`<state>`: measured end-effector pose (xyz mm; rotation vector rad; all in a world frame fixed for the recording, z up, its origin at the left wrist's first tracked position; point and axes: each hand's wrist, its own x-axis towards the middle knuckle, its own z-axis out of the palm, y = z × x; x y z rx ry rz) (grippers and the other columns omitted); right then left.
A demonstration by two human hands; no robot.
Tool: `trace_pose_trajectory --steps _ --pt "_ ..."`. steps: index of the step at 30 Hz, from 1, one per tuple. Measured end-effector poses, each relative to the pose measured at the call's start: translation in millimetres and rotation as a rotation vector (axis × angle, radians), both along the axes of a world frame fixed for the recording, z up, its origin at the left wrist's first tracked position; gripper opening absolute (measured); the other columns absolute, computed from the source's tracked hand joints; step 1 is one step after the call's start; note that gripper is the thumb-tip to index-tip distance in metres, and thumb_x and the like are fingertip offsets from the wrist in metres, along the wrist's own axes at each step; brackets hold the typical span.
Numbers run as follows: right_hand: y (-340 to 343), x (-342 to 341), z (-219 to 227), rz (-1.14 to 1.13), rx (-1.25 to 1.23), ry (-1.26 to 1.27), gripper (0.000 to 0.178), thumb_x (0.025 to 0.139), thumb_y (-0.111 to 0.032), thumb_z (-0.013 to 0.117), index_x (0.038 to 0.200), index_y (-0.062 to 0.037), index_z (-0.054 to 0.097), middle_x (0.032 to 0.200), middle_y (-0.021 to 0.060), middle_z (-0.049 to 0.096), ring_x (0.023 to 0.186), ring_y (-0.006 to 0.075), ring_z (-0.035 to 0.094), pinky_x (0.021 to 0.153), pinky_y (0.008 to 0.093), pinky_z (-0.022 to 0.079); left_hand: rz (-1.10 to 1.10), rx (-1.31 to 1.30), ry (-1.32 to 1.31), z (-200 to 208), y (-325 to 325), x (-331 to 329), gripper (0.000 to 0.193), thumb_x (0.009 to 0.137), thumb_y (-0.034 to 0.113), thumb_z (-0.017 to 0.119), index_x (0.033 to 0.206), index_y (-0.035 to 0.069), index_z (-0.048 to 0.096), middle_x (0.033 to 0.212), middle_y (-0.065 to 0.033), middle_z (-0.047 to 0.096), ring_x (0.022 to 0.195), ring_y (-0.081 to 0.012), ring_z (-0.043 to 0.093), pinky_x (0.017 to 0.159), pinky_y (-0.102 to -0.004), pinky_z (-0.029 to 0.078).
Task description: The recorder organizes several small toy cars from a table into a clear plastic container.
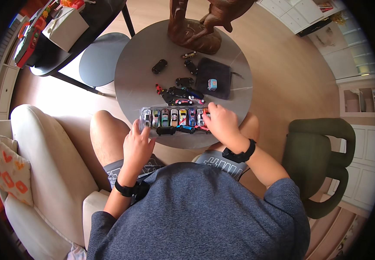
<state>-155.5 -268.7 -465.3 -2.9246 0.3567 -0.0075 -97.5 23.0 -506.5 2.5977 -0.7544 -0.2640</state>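
Observation:
A clear plastic tray (143,117) lies at the near edge of the round grey table. Small toy cars (174,118) stand side by side in it, in several colours. My left hand (136,145) grips the left end of the tray, fingers bent around its corner. My right hand (221,124) is closed over a toy car (206,115) at the right end of the row; its fingertips partly hide that car. More toy cars, among them a blue one (185,129), sit along the tray's near side. Loose toy cars (178,92) lie bunched just beyond the tray.
A dark cloth pouch (215,71) with a light blue toy vehicle (212,84) on it lies on the table (131,65). A brown sculpture (196,37) stands at the far edge. Beside me are a cream sofa (44,156) at left and a green chair (308,160) at right.

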Motion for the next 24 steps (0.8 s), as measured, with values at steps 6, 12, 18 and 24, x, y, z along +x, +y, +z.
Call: trace_pose_trajectory --steps 6,12,18,24 --pt "-72 41 13 -0.116 0.233 -0.035 0.023 0.085 -0.021 0.076 0.097 -0.0056 0.064 0.086 0.0147 0.068 0.08 0.0355 0.067 0.07 0.0479 0.053 -0.014 0.008 -0.069 12 1 -1 0.04 0.083 0.026 0.079 0.115 0.006 0.064 0.147 -0.0257 0.046 0.12 -0.0413 0.059 0.095 -0.0481 0.052" --pt "-105 80 -28 0.247 0.323 -0.078 0.044 0.079 -0.013 0.076 0.121 -0.0058 0.063 0.121 0.0137 0.062 0.113 0.037 0.061 0.096 0.0423 0.052 -0.039 0.03 -0.057 13 2 0 0.047 0.082 0.026 0.08 0.122 0.008 0.066 0.149 -0.025 0.045 0.124 -0.0404 0.057 0.1 -0.0479 0.05" --pt "-104 99 -30 0.24 0.0 -0.05 0.039 0.077 -0.013 0.073 0.115 -0.0081 0.068 0.113 0.0147 0.065 0.108 0.0372 0.063 0.093 0.0474 0.053 -0.017 0.002 -0.007 15 9 -5 0.048 0.08 0.024 0.081 0.123 0.008 0.066 0.149 -0.0243 0.046 0.126 -0.0397 0.056 0.103 -0.0472 0.049" --pt "-61 136 -23 0.428 0.157 0.047 0.04 0.079 -0.012 0.071 0.119 -0.0088 0.066 0.118 0.0129 0.065 0.112 0.0352 0.064 0.094 0.0454 0.054 -0.035 -0.029 -0.054 17 8 -7 0.047 0.081 0.024 0.08 0.123 0.008 0.066 0.147 -0.0249 0.048 0.127 -0.0405 0.055 0.104 -0.0479 0.048"
